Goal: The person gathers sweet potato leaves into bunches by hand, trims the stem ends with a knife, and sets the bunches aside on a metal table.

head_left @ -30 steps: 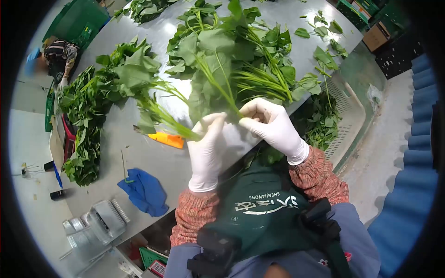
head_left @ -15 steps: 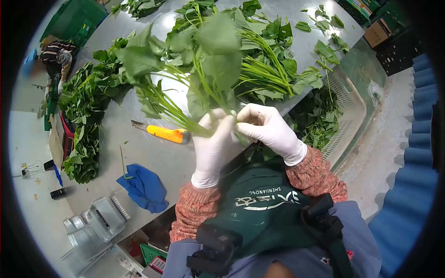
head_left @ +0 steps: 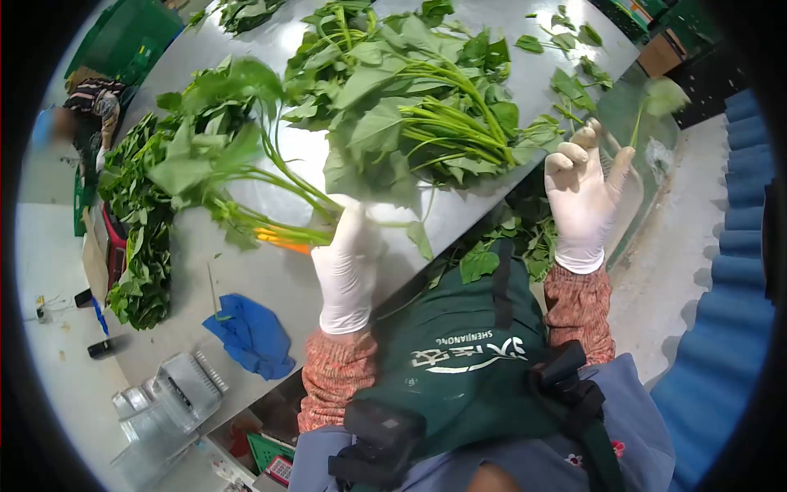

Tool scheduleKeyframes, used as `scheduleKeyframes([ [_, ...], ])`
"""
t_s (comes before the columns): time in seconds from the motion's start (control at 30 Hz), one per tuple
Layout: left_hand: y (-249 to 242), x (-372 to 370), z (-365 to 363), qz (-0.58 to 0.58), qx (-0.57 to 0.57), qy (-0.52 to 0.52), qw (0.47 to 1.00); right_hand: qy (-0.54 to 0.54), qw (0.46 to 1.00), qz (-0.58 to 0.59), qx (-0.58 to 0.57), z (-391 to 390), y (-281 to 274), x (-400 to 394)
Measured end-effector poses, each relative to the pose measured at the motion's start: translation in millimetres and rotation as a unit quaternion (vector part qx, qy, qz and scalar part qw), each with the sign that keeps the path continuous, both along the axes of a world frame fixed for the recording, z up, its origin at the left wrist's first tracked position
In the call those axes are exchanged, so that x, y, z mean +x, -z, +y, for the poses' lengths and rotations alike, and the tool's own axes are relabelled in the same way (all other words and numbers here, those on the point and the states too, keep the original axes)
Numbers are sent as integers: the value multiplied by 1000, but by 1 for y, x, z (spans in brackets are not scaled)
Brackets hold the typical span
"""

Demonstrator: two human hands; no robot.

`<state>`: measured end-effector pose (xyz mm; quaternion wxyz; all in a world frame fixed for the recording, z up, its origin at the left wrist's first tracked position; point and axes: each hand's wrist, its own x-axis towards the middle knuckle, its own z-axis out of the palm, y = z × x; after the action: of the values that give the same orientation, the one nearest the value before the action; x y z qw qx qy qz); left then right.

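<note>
My left hand, in a white glove, is closed around the stems of a small bunch of leafy greens, whose leaves point up and left. An orange utility knife lies on the metal table behind those stems, partly hidden. My gloved right hand is raised at the table's right edge, fingers spread. Just above its fingertips a single leaf on a stem is in the air, blurred; it looks loose from the hand. A larger pile of leafy greens lies on the table between and beyond both hands.
A long row of greens runs along the left. Nearer are a blue cloth and clear plastic boxes. A pale crate with leaves stands below the table's right edge. Another person is at the far left.
My right hand has left the bunch and moved right, opening, with a leaf now airborne beside it. My left hand has tilted the bunch lower and to the left.
</note>
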<state>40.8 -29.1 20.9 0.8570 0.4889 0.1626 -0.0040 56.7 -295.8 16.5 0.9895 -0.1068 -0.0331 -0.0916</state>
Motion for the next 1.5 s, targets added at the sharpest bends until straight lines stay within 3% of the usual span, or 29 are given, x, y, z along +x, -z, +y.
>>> scheduleKeyframes([
  [0.07,12,1,-2,-34,-20,43,998,-25,997,-14,-77,-11,3,4],
  [0.1,12,1,-6,-42,-17,48,998,13,983,35,-179,-7,7,3],
  [0.13,12,1,-9,-48,-11,51,997,76,922,79,-370,3,1,4],
  [0.17,11,-1,-11,-55,-3,53,997,83,823,153,-541,6,-2,8],
  [0.23,8,-1,-8,-82,-14,71,994,171,681,137,-699,11,15,25],
  [0.27,8,-1,-6,-107,-20,73,991,208,566,137,-786,8,21,29],
  [0.33,-1,-4,-2,-155,31,99,983,243,453,84,-854,3,38,41],
  [0.37,-4,-4,-1,-178,56,110,976,174,467,108,-860,0,41,45],
  [0.47,-5,-4,-4,-218,107,113,963,162,575,137,-790,8,28,43],
  [0.5,-5,-4,-6,-193,76,120,971,116,648,160,-736,7,25,41],
  [0.6,-6,-3,-14,-118,-19,149,982,83,780,146,-603,12,12,34],
  [0.77,9,3,-14,-107,10,194,975,-49,844,151,-513,31,-12,12],
  [0.87,6,-1,-26,20,-51,131,990,-157,825,105,-533,57,-8,-3],
  [0.93,27,1,-26,-10,8,163,987,-136,777,29,-614,75,7,-11],
  [0.97,29,-1,-31,-18,-21,170,985,-154,761,21,-630,79,13,-14],
  [1.07,27,-7,-32,-8,-91,176,980,-72,702,10,-708,89,5,-19],
  [1.13,30,-7,-34,26,-185,175,967,-21,690,10,-724,92,13,-24],
  [1.17,37,-7,-37,-7,-168,155,973,5,683,11,-731,93,19,-27],
  [1.27,25,-10,-41,-37,-151,143,977,58,714,29,-698,92,30,-31],
  [1.3,21,-7,-46,-75,-143,142,977,116,714,-21,-690,90,27,-29],
  [1.33,20,-4,-38,-104,-51,126,985,146,778,52,-609,86,20,-31],
  [1.37,19,-1,-30,-125,44,105,986,106,877,97,-458,74,9,-28],
  [1.4,17,6,-21,-82,-123,65,987,122,898,55,-419,48,17,-17],
  [1.43,15,8,-11,-86,-120,45,988,155,929,127,-311,34,15,-10],
  [1.47,14,8,0,-91,-117,25,989,148,945,113,-271,14,16,-4],
  [1.5,11,8,9,-127,-146,68,979,142,931,107,-318,4,15,1],
])
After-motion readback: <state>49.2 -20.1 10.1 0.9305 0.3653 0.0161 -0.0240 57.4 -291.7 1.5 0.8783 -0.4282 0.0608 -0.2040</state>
